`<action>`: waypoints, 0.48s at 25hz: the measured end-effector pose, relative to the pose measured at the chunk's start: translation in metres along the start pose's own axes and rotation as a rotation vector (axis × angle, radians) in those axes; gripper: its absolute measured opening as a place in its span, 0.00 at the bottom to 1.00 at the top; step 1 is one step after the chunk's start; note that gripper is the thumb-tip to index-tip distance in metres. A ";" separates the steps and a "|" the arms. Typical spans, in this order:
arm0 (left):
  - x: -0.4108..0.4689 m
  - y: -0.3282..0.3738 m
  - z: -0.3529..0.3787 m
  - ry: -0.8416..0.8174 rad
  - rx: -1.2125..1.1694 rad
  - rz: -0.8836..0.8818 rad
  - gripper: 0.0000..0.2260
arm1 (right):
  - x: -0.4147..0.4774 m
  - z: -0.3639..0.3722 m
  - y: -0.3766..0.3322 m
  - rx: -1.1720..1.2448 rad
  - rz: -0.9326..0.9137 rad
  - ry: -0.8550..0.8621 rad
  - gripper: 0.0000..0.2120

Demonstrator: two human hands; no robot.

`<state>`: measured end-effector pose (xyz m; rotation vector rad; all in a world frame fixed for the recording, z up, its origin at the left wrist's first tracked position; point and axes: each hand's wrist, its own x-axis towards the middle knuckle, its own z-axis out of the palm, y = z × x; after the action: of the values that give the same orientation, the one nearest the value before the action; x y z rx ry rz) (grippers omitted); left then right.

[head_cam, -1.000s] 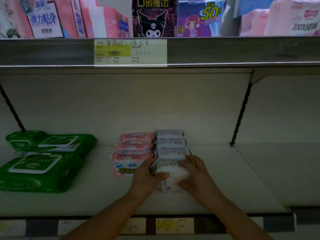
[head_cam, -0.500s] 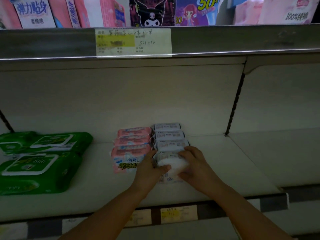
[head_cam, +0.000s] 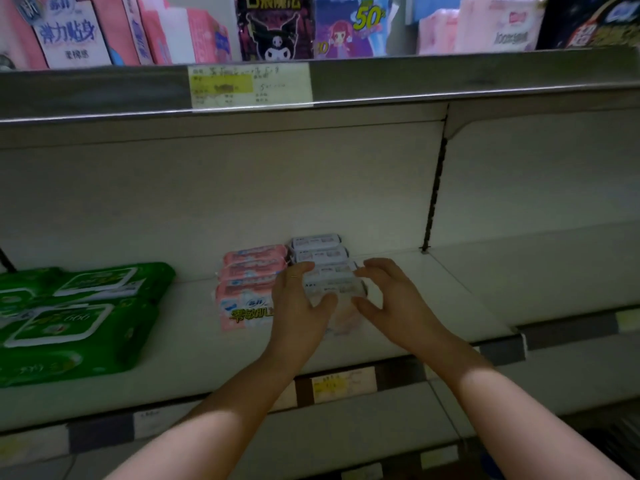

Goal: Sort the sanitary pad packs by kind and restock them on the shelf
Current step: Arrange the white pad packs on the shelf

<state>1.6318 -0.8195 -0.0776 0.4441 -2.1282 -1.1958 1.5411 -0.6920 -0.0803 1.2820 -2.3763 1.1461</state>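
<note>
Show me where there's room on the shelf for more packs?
Biggest bare room: the shelf right of the white packs, up to the slotted upright, and the section past it. A narrow strip lies between green packs and pink packs. Crowded: the middle, where both rows touch and the left hand and right hand crowd the front white pack.
</note>
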 end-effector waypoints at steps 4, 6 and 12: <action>-0.032 0.041 0.018 0.000 0.006 0.021 0.18 | -0.019 -0.049 -0.004 0.067 0.004 0.090 0.15; -0.054 0.066 0.036 -0.001 0.012 0.016 0.18 | -0.042 -0.080 -0.001 0.079 0.017 0.107 0.14; -0.135 0.133 0.107 -0.045 0.033 0.015 0.15 | -0.124 -0.165 0.030 0.134 0.032 0.154 0.08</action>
<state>1.6603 -0.6048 -0.0550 0.4193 -2.1891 -1.1738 1.5641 -0.4877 -0.0472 1.1526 -2.2496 1.3817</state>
